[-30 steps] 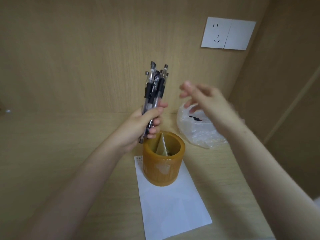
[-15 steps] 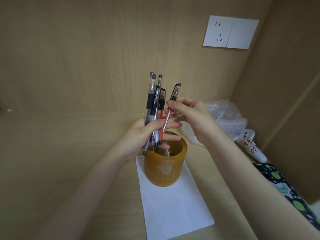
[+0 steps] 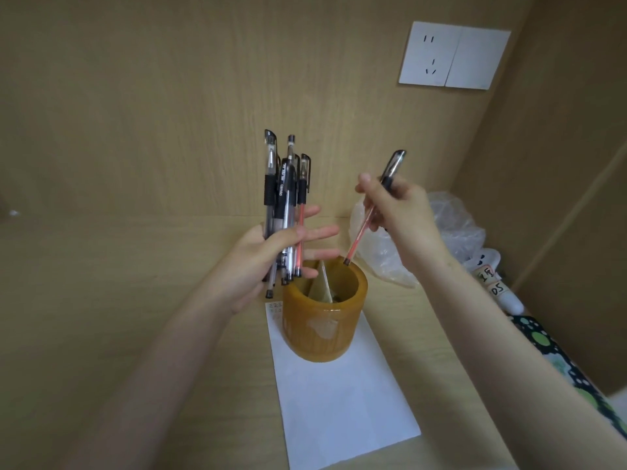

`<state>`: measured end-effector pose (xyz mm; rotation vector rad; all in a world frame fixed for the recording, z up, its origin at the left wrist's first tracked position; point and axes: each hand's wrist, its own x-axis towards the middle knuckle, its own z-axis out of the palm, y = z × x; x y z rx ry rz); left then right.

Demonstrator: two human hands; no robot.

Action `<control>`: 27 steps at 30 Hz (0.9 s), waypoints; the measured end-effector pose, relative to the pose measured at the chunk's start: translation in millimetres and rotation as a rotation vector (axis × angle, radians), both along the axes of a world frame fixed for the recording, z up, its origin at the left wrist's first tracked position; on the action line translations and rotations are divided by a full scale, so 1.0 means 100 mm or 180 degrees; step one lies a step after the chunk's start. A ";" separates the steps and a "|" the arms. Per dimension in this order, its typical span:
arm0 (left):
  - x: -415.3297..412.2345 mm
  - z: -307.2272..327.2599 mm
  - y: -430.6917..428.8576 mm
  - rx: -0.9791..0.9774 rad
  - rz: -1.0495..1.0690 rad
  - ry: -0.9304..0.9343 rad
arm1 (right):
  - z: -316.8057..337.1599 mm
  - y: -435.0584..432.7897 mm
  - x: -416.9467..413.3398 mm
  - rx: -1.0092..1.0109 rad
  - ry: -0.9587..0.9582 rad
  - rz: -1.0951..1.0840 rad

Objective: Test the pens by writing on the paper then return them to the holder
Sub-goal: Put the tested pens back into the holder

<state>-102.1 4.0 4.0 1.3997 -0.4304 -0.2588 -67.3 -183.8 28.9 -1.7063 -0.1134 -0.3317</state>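
My left hand point(image 3: 264, 252) grips a bundle of pens point(image 3: 283, 205), caps up, just above and left of the amber pen holder point(image 3: 324, 334). My right hand point(image 3: 397, 212) pinches a single red pen point(image 3: 368, 218) with a black cap, tilted, its lower end over the holder's right rim. The holder stands on the far end of a white sheet of paper point(image 3: 339, 412) on the wooden desk. A few small marks show at the paper's top left corner. A folded slip sits inside the holder.
A crumpled clear plastic bag point(image 3: 448, 232) lies behind the holder at the right. A white object with handwritten labels point(image 3: 492, 283) and a black-and-green patterned cloth point(image 3: 559, 361) lie along the right wall. A wall socket point(image 3: 453, 56) is on the back panel.
My right hand has pulled one red pen out of the bundle and moved it right, away from my left hand. The bundle stays in my left hand.
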 end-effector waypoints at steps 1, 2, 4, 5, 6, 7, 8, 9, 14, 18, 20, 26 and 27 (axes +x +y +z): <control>-0.01 0.00 -0.01 0.0033 0.0002 -0.0035 | -0.05 0.01 0.00 -0.0140 0.0021 -0.0018; -0.01 0.00 -0.02 0.0060 0.0005 -0.0062 | -0.09 0.02 0.00 -0.0246 0.0052 -0.0011; -0.02 -0.01 -0.03 0.0104 0.0017 -0.0091 | -0.14 0.04 0.00 -0.0570 0.0136 0.0061; -0.03 -0.01 -0.03 0.0097 0.0019 -0.0082 | -0.16 0.05 0.00 -0.0787 0.0197 0.0136; -0.04 -0.01 -0.03 0.0056 0.0009 -0.0053 | -0.18 0.07 -0.01 -0.0987 0.0267 0.0234; -0.05 -0.01 -0.03 -0.0005 -0.0011 -0.0014 | -0.21 0.08 -0.02 -0.1205 0.0326 0.0308; -0.05 -0.01 -0.04 -0.0066 -0.0033 0.0023 | -0.24 0.08 -0.02 -0.1480 0.0357 0.0323; -0.06 -0.02 -0.04 -0.0113 -0.0034 0.0050 | -0.26 0.08 -0.03 -0.1787 0.0366 0.0254; -0.09 -0.05 -0.05 -0.0177 0.0104 0.0158 | -0.15 0.05 -0.11 -0.1599 0.0123 -0.0287; -0.09 -0.05 -0.08 -0.0046 0.0083 0.0098 | 0.02 0.15 -0.17 -0.0638 0.0034 0.0300; -0.09 -0.05 -0.11 -0.0069 0.0101 0.0140 | 0.04 0.21 -0.16 -0.0478 0.0103 0.0499; -0.07 -0.08 -0.09 -0.0393 0.0358 0.0208 | 0.09 0.12 -0.11 0.0686 0.0000 0.0374; -0.07 -0.08 -0.08 -0.0483 0.0386 0.0259 | 0.10 0.07 -0.09 0.0760 -0.0039 0.0248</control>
